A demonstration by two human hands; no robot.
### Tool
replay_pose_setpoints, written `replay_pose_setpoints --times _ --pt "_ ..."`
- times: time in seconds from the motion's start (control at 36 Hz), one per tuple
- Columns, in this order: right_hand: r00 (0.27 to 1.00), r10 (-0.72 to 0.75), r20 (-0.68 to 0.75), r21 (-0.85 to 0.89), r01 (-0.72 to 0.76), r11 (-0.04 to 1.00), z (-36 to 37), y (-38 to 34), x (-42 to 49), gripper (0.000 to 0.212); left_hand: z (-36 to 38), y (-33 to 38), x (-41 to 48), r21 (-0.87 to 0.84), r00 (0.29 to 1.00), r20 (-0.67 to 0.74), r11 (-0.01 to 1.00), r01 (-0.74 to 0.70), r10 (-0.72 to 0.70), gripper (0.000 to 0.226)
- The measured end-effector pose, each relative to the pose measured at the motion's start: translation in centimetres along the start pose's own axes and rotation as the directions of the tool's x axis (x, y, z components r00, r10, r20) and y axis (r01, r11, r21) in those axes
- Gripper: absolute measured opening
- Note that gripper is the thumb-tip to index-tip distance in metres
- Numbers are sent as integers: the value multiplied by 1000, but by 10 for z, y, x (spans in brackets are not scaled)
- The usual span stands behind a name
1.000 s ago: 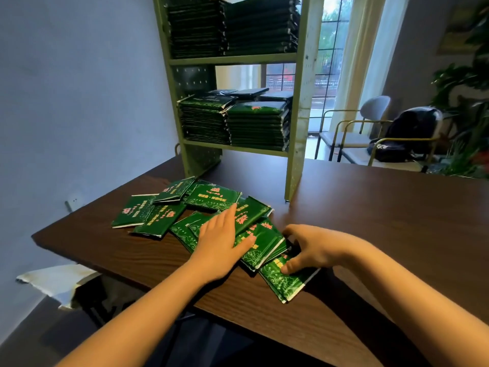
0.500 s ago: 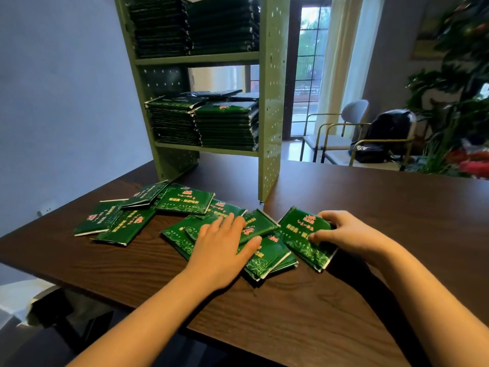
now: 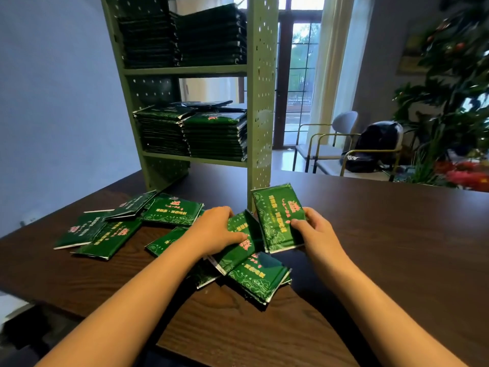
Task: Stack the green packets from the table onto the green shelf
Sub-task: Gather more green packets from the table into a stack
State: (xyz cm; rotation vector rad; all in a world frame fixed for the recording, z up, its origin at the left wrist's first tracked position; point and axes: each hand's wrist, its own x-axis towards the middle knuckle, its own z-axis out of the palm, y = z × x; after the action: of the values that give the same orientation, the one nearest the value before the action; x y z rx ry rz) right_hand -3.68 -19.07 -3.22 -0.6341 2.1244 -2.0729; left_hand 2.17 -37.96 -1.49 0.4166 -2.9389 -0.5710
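Where the dark wood-grain tabletop [image 3: 370,247] fills the lower half of the view, the entries run as follows.

Green shelf [image 3: 260,102]: perforated uprights, standing on the far side of the tabletop; two tiers in view.

Leafy plant [image 3: 455,102]: far right, beyond the tabletop.

Shelf stacks [image 3: 211,133]: dark green packets piled side by side on both tiers.

Forearms: both bare, entering from the bottom edge and converging toward the middle of the tabletop.

Chairs [image 3: 330,144]: metal-framed, by the window; the nearer one carries a black bag [image 3: 375,147].

Loose packets [image 3: 105,234]: overlapping, lying flat on the tabletop in front of the shelf, to the left of the hands and beneath them.

Left hand [image 3: 214,231]: palm down, fingers curled over the far edge of the tilted packet [image 3: 238,252], thumb laid across its printed face. The grip is closed on that packet. It rests on the heap with its right edge raised.

Right hand [image 3: 316,231]: thumb on the printed face, fingers behind the right edge, the grip pinching the raised packet [image 3: 275,215].

Raised packet: clear of the tabletop, face toward the camera. It extends left of the grip and beyond it, its top end before the foot of the shelf's right upright, its left edge just beside the tilted packet.
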Motion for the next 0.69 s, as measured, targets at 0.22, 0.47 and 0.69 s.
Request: replay_pose_setpoints --times 0.22,0.47,0.69 --pt "991 -90 95 74 83 994 14 -1 -13 28 3 1 4 -706 985 -86 707 47 -151 21" --pt "947 -320 16 -246 314 917 23 3 -20 41 31 24 -14 -989 966 -23 150 16 -259 42" --pt "935 -350 65 -282 354 892 22 0 -18 24 36 16 -17 -963 932 -193 242 -120 -305 17"
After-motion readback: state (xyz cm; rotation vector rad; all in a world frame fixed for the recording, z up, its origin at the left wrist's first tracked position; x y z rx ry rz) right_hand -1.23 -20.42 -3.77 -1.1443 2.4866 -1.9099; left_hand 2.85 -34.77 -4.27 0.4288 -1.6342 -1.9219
